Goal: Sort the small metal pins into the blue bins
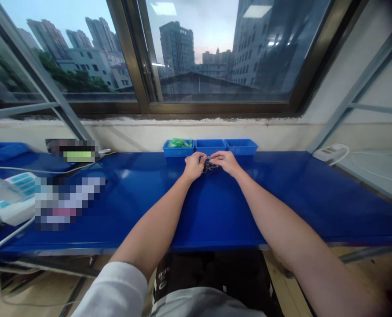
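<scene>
Left hand and right hand curl at small dark pieces over the table, whether grasping unclear, apparently picking through them, which next calls for precise pinching.

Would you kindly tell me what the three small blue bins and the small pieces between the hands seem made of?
Blue bins: probably moulded plastic, semi-gloss, judging by uniform colour and thin rims. Small pieces: possibly shiny metal, given bright glints among dark parts; too small to confirm.
</scene>
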Available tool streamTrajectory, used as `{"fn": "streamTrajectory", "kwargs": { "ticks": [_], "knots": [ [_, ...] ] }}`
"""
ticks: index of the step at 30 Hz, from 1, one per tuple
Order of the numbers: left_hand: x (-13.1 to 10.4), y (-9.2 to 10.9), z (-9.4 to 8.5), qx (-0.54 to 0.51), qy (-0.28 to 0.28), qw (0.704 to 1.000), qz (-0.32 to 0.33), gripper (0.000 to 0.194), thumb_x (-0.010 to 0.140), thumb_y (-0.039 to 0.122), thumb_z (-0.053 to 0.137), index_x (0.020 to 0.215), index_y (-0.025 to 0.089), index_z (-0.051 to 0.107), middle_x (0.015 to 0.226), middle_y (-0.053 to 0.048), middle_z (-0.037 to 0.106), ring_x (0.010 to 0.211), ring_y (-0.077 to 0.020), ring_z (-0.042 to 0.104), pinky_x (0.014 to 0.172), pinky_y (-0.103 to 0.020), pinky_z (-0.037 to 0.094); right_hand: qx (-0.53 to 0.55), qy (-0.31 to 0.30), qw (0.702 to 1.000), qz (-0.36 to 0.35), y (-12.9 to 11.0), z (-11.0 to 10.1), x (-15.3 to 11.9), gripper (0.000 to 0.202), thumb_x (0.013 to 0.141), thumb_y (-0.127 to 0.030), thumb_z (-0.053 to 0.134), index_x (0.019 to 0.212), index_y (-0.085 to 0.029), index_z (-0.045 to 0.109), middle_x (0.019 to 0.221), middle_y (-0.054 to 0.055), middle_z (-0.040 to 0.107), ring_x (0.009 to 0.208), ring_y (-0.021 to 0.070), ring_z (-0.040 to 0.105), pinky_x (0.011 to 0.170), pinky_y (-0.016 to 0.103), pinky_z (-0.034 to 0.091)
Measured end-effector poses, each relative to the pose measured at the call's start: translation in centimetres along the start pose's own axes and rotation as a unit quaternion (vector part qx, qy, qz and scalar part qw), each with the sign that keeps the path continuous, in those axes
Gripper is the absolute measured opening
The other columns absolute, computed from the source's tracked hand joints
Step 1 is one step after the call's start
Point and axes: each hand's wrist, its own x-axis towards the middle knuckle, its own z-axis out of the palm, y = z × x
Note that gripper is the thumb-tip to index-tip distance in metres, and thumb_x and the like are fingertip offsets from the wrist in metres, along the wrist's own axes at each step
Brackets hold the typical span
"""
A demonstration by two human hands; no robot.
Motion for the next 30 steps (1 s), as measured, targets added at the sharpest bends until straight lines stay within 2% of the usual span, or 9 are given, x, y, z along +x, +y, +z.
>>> {"fn": "streamTrajectory", "kwargs": {
  "ticks": [6, 9, 11, 14, 18, 21, 26, 28, 30],
  "knots": [
    [-0.1, 0.3, -0.1, 0.001, -0.016, 1.000, -0.003, 0.022, 0.089, 0.025, 0.047, 0.103, 0.020, 0.064, 0.109, -0.004, 0.067, 0.105, -0.0191, 0.059, 0.098, -0.034, 0.040, 0.061, -0.001, 0.998, 0.015, 0.6, -0.3, 0.3, 0.032, 0.055, -0.034, 0.076, 0.079, -0.014, 0.069, 0.072, 0.007, 0.069, 0.065, 0.0179, 0.062, 0.053, 0.026, 0.045],
    [-0.2, 0.4, -0.2, 0.017, -0.024, 0.999, -0.014, 0.029, 0.089, 0.032, 0.048, 0.113, 0.021, 0.060, 0.118, -0.005, 0.064, 0.110, -0.0211, 0.057, 0.100, -0.036, 0.038, 0.012, 0.031, 0.999, -0.001, 0.6, -0.5, 0.4, 0.030, 0.060, -0.034, 0.072, 0.083, -0.014, 0.070, 0.076, 0.007, 0.070, 0.072, 0.0201, 0.064, 0.060, 0.030, 0.049],
    [-0.2, 0.2, -0.2, 0.033, -0.016, 0.999, -0.028, 0.034, 0.089, 0.036, 0.047, 0.120, 0.022, 0.055, 0.125, -0.006, 0.060, 0.115, -0.0226, 0.053, 0.102, -0.039, 0.035, -0.064, 0.070, 0.995, -0.035, 0.6, -0.7, 0.4, 0.029, 0.065, -0.030, 0.067, 0.089, -0.015, 0.069, 0.085, 0.008, 0.071, 0.080, 0.0208, 0.064, 0.072, 0.033, 0.051],
    [-0.1, -0.4, 0.0, 0.062, 0.002, 0.997, -0.056, 0.036, 0.090, 0.035, 0.045, 0.123, 0.023, 0.050, 0.130, -0.007, 0.055, 0.122, -0.0245, 0.048, 0.104, -0.044, 0.030, -0.240, 0.125, 0.959, -0.089, 0.5, -1.0, 0.4, 0.035, 0.069, -0.023, 0.062, 0.102, -0.016, 0.068, 0.098, 0.009, 0.069, 0.094, 0.0220, 0.060, 0.091, 0.038, 0.045],
    [0.0, -1.1, 0.3, 0.092, -0.015, 0.991, -0.095, 0.037, 0.089, 0.037, 0.043, 0.122, 0.023, 0.048, 0.131, -0.010, 0.053, 0.123, -0.0269, 0.046, 0.103, -0.050, 0.029, -0.416, 0.159, 0.891, -0.085, 0.7, -1.3, 0.5, 0.048, 0.073, -0.024, 0.059, 0.120, -0.017, 0.060, 0.108, 0.013, 0.063, 0.108, 0.0288, 0.049, 0.096, 0.046, 0.038],
    [0.0, -1.2, 0.4, 0.107, -0.035, 0.989, -0.098, 0.039, 0.088, 0.039, 0.043, 0.123, 0.022, 0.048, 0.130, -0.012, 0.052, 0.123, -0.0280, 0.046, 0.103, -0.051, 0.028, -0.468, 0.145, 0.869, -0.066, 1.1, -1.5, 0.5, 0.055, 0.074, -0.026, 0.059, 0.128, -0.018, 0.053, 0.126, 0.014, 0.055, 0.112, 0.0341, 0.041, 0.094, 0.052, 0.035],
    [-0.2, -1.2, 0.4, 0.119, -0.078, 0.987, -0.079, 0.051, 0.086, 0.050, 0.043, 0.127, 0.020, 0.046, 0.133, -0.014, 0.050, 0.125, -0.0302, 0.044, 0.102, -0.051, 0.031, -0.489, 0.086, 0.868, -0.021, 1.8, -1.7, 0.6, 0.069, 0.071, -0.030, 0.063, 0.136, -0.023, 0.043, 0.147, 0.010, 0.033, 0.119, 0.0393, 0.033, 0.092, 0.058, 0.034],
    [-0.3, -1.2, 0.3, 0.123, -0.110, 0.985, -0.049, 0.062, 0.082, 0.060, 0.045, 0.130, 0.020, 0.045, 0.135, -0.014, 0.048, 0.127, -0.0316, 0.042, 0.102, -0.049, 0.032, -0.483, 0.092, 0.870, -0.038, 1.7, -1.6, 0.6, 0.065, 0.072, -0.029, 0.062, 0.135, -0.022, 0.045, 0.147, 0.010, 0.032, 0.121, 0.0381, 0.032, 0.094, 0.057, 0.033],
    [-0.5, -1.2, 0.3, 0.134, -0.141, 0.981, -0.012, 0.073, 0.076, 0.068, 0.047, 0.131, 0.020, 0.045, 0.138, -0.014, 0.046, 0.129, -0.0323, 0.039, 0.103, -0.047, 0.032, -0.468, 0.110, 0.874, -0.068, 1.3, -1.5, 0.7, 0.053, 0.075, -0.026, 0.058, 0.127, -0.019, 0.053, 0.140, 0.013, 0.042, 0.120, 0.0345, 0.036, 0.096, 0.054, 0.033]
  ]
}}
